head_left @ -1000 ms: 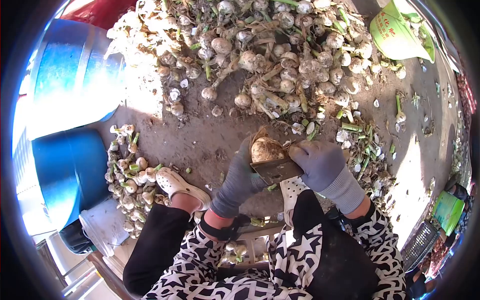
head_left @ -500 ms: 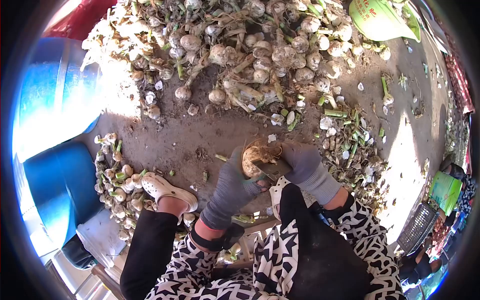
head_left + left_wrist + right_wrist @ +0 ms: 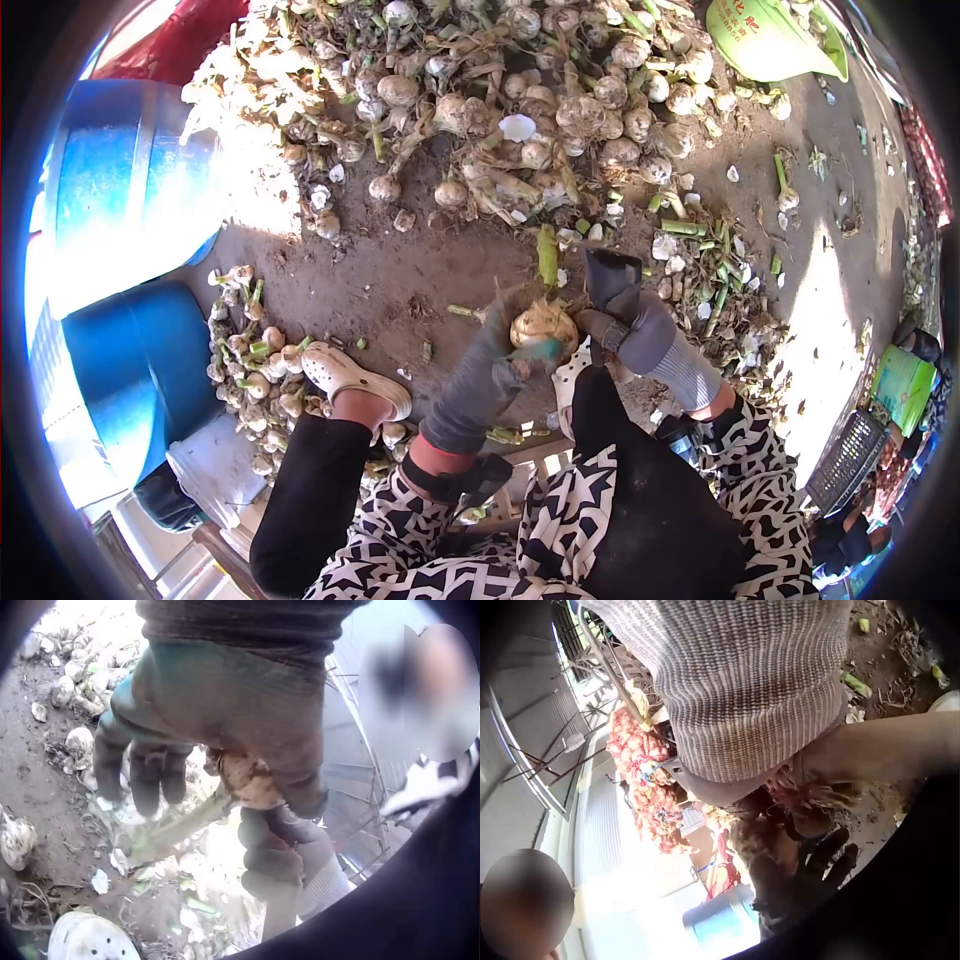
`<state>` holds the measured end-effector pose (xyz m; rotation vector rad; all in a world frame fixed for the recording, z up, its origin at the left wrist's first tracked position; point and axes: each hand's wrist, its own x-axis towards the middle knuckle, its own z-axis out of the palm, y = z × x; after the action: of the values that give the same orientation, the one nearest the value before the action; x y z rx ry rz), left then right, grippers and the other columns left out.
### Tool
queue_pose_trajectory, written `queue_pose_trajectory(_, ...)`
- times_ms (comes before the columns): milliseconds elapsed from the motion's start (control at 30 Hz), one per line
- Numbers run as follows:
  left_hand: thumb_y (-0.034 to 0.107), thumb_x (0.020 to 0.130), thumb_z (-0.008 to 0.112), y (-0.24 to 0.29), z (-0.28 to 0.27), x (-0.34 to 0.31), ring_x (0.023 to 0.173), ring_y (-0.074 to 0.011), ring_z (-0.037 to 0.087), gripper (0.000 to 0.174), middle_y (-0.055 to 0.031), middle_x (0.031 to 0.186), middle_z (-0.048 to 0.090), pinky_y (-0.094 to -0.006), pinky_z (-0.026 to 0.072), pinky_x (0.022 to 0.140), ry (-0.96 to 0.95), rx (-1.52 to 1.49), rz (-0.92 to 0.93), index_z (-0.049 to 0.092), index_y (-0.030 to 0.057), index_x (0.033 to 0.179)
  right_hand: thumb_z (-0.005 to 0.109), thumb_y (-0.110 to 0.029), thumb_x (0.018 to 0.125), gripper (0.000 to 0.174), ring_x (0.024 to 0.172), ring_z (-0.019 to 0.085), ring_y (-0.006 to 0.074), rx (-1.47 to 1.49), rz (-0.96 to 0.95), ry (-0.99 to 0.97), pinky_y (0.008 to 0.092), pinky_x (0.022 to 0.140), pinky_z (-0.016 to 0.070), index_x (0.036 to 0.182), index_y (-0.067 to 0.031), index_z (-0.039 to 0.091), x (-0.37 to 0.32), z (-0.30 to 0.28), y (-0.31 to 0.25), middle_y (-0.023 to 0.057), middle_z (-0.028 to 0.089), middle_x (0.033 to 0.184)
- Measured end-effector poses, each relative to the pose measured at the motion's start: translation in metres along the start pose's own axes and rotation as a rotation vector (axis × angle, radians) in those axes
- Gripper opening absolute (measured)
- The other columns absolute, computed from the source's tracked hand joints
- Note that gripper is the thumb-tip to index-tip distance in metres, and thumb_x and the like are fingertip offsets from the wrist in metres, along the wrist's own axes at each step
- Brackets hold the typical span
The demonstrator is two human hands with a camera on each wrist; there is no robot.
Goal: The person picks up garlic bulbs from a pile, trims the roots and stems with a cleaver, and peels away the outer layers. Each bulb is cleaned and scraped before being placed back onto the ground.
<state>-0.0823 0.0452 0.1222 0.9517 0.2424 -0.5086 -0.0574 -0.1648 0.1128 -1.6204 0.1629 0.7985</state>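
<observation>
My gloved left hand (image 3: 490, 355) grips a large garlic bulb (image 3: 543, 328) above the floor, between my knees. In the left wrist view, the left thumb and fingers close around the bulb (image 3: 251, 780). Just to its right, my gloved right hand (image 3: 640, 338) holds a knife with a broad dark blade (image 3: 612, 280), which points upward and is apart from the bulb. A thick green stem (image 3: 547, 255) shows right above the bulb. Seen from the left wrist, the right hand (image 3: 277, 847) is curled close below the bulb.
A big heap of garlic (image 3: 470, 110) with stems lies ahead. Trimmed bulbs (image 3: 255, 380) are piled at left beside blue barrels (image 3: 140, 370). Cut stems and scraps (image 3: 715, 270) litter the right side. A green bag (image 3: 770, 40) stands at the far right, a black crate (image 3: 845, 465) nearer.
The knife has moved from across the bulb to the right, and its blade has swung upward. A green stem now shows above the bulb, and a white scrap appears over the heap. The left hand keeps its grip.
</observation>
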Motion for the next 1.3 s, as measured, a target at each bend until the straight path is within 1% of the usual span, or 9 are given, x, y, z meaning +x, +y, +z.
queue_pose_trajectory(133, 0.042, 0.067, 0.085, 0.010, -0.008, -0.002, 0.100, -0.0156, 0.059, 0.072, -0.0076, 0.111, 0.059, -0.0294, 0.0502, 0.086, -0.020, -0.049, -0.162, 0.052, 0.0028, 0.118, 0.065, -0.019, 0.089, 0.017, 0.065, 0.066, 0.0194, -0.254, -0.565, 0.234, 0.0294, 0.061, 0.0490, 0.096, -0.0040, 0.068, 0.005, -0.002, -0.001, 0.0147, 0.067, 0.075)
queue_pose_trajectory(233, 0.032, 0.074, 0.082, 0.042, -0.003, -0.014, 0.089, -0.0116, 0.060, 0.053, -0.0031, 0.100, 0.062, -0.0263, 0.0500, 0.080, -0.175, 0.284, 0.051, 0.057, 0.0026, 0.111, 0.064, -0.021, 0.088, 0.019, 0.072, 0.068, 0.0242, -0.778, 0.025, -0.067, 0.0327, 0.064, 0.0509, 0.100, -0.0057, 0.067, 0.028, -0.006, 0.039, 0.0169, 0.068, 0.081)
queue_pose_trajectory(300, 0.010, 0.077, 0.076, 0.075, -0.032, -0.033, 0.086, -0.0105, 0.060, 0.035, -0.0021, 0.093, 0.062, -0.0259, 0.0501, 0.075, -0.160, 0.619, 0.240, 0.060, 0.0040, 0.108, 0.065, -0.020, 0.087, 0.022, 0.066, 0.066, 0.0222, -0.522, -0.023, 0.146, 0.0323, 0.062, 0.0504, 0.102, -0.0044, 0.067, 0.033, -0.017, 0.095, 0.0162, 0.069, 0.080)
queue_pose_trajectory(333, 0.002, 0.074, 0.073, 0.098, -0.048, -0.053, 0.085, -0.0121, 0.059, 0.034, -0.0029, 0.091, 0.062, -0.0294, 0.0509, 0.075, 0.077, 0.779, 0.157, 0.062, 0.0047, 0.106, 0.064, -0.016, 0.085, 0.023, 0.065, 0.064, 0.0181, -0.081, 0.319, 0.190, 0.0320, 0.063, 0.0502, 0.102, -0.0006, 0.066, 0.027, -0.014, 0.074, 0.0163, 0.070, 0.080)
queue_pose_trajectory(467, 0.012, 0.073, 0.069, 0.144, -0.147, -0.121, 0.094, -0.0329, 0.060, 0.024, -0.0135, 0.109, 0.064, -0.0391, 0.0470, 0.088, 0.977, 2.086, -0.401, 0.069, 0.0048, 0.095, 0.065, -0.015, 0.086, 0.022, 0.064, 0.058, 0.0138, -0.072, -0.020, 0.267, 0.0305, 0.063, 0.0476, 0.097, 0.0036, 0.066, 0.031, -0.017, 0.104, 0.0134, 0.070, 0.075)
queue_pose_trajectory(667, 0.026, 0.076, 0.073, 0.114, -0.184, 0.033, 0.116, -0.0359, 0.053, 0.057, -0.0171, 0.128, 0.052, -0.0421, 0.0443, 0.096, 0.644, 1.697, 0.364, 0.053, 0.0086, 0.126, 0.065, -0.020, 0.086, 0.022, 0.064, 0.064, 0.0259, -0.243, -0.051, 0.294, 0.0340, 0.063, 0.0486, 0.092, 0.0010, 0.065, 0.047, 0.006, 0.075, 0.0173, 0.068, 0.075)
queue_pose_trajectory(867, 0.031, 0.077, 0.071, 0.091, -0.201, 0.176, 0.111, -0.0403, 0.055, 0.062, -0.0203, 0.125, 0.053, -0.0460, 0.0446, 0.095, 0.565, 1.855, 0.026, 0.049, 0.0104, 0.131, 0.065, -0.025, 0.087, 0.020, 0.071, 0.065, 0.0314, -0.413, -0.083, 0.228, 0.0371, 0.065, 0.0491, 0.093, -0.0056, 0.066, 0.052, 0.018, 0.024, 0.0189, 0.065, 0.080)
queue_pose_trajectory(1100, 0.021, 0.081, 0.071, 0.032, -0.168, 0.084, 0.101, -0.0197, 0.059, 0.047, -0.0110, 0.108, 0.063, -0.0308, 0.0490, 0.086, 0.216, 0.955, 0.182, 0.055, 0.0008, 0.121, 0.064, -0.017, 0.083, 0.013, 0.068, 0.063, 0.0344, -0.373, -0.486, 0.253, 0.0393, 0.061, 0.0486, 0.092, -0.0087, 0.063, 0.092, 0.046, -0.012, 0.0152, 0.062, 0.073)
queue_pose_trajectory(1300, 0.036, 0.083, 0.072, 0.066, -0.053, 0.002, 0.098, -0.0128, 0.056, 0.055, -0.0058, 0.106, 0.061, -0.0275, 0.0474, 0.084, -0.014, 0.958, 0.174, 0.055, -0.0017, 0.119, 0.063, -0.022, 0.083, 0.016, 0.070, 0.064, 0.0339, -0.737, -0.169, 0.257, 0.0408, 0.063, 0.0499, 0.093, -0.0086, 0.064, 0.083, 0.023, 0.052, 0.0147, 0.064, 0.073)
